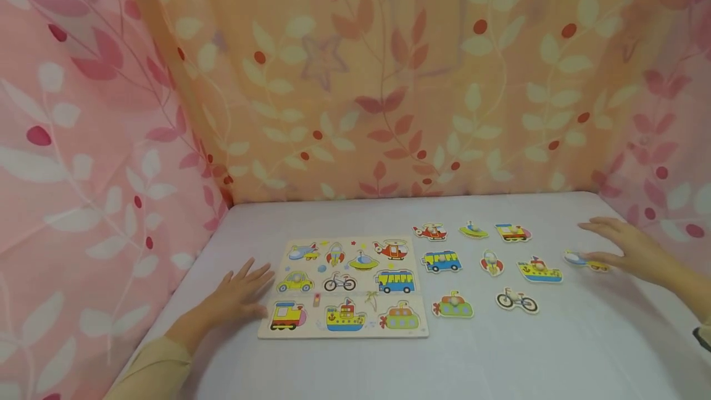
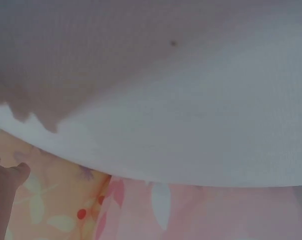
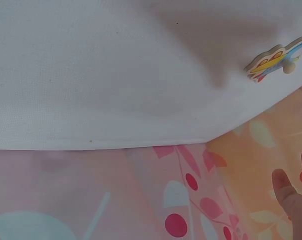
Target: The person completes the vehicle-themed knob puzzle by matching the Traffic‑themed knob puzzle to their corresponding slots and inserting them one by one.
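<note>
My left hand (image 1: 236, 298), fingers spread, is beside the left edge of a wooden vehicle puzzle board (image 1: 365, 283) and grips nothing. In the left wrist view, part of that hand (image 2: 3, 192) shows at the lower left. On the far right, my right hand (image 1: 633, 252) reaches over an airplane puzzle piece (image 1: 577, 259) with its fingers extended, and its thumb overlaps the piece in the head view. The right wrist view has the airplane piece with a round knob (image 3: 289, 67) on top, apart from the extended fingers (image 3: 282, 185).
Right of the board lie several loose knobbed pieces: a helicopter (image 1: 430, 231), flying saucer (image 1: 473, 231), train (image 1: 511, 233), bus (image 1: 439, 262), rocket (image 1: 491, 263), ship (image 1: 540, 273), submarine (image 1: 452, 306) and bicycle (image 1: 516, 301). Floral curtains (image 1: 355, 79) enclose the white table (image 1: 500, 363).
</note>
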Demonstrator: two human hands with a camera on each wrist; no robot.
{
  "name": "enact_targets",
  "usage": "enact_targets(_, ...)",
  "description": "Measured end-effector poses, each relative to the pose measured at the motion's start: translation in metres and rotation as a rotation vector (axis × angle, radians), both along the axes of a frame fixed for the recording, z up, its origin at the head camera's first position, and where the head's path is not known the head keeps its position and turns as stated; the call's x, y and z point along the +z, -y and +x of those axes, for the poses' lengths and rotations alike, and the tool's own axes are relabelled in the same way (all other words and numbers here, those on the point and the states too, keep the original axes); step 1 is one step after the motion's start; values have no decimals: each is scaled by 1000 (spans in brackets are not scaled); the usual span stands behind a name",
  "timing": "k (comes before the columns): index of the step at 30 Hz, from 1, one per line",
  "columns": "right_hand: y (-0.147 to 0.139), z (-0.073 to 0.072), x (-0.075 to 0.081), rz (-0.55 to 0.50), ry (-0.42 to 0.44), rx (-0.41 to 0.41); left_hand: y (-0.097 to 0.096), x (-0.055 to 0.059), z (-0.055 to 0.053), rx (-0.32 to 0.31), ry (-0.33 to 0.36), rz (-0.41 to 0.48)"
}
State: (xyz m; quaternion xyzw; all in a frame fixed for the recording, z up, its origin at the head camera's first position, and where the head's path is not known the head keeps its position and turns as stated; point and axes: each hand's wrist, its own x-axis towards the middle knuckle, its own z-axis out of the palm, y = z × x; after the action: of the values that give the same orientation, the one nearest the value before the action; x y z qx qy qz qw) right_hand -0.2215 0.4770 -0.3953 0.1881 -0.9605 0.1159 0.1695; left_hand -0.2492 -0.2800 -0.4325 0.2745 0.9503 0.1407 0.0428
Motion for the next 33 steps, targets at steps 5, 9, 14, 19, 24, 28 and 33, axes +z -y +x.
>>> enact_targets(5, -7, 1, -2, -37, 24, -13, -2, 1, -3, 0, 63, 9)
enact_targets(9, -11, 1, -2, -87, 69, -35, -4, 3, -5, 6, 89, -8)
enact_targets(14, -16, 1, -4, -110, 89, -33, -6, 1, -8, 8, 104, -17)
enact_targets(19, -16, -2, -7, -119, 115, -29, -6, 1, -6, 5, 107, -22)
enact_targets(24, -16, -4, -5, -151, 218, -61, -6, 2, -7, 8, 125, -10)
enact_targets(28, -16, -4, -5, -178, 277, -84, -7, 0, -11, 19, 154, -5)
enact_targets(33, -15, -5, -9, -214, 344, -120, -6, -2, -14, 38, 200, 5)
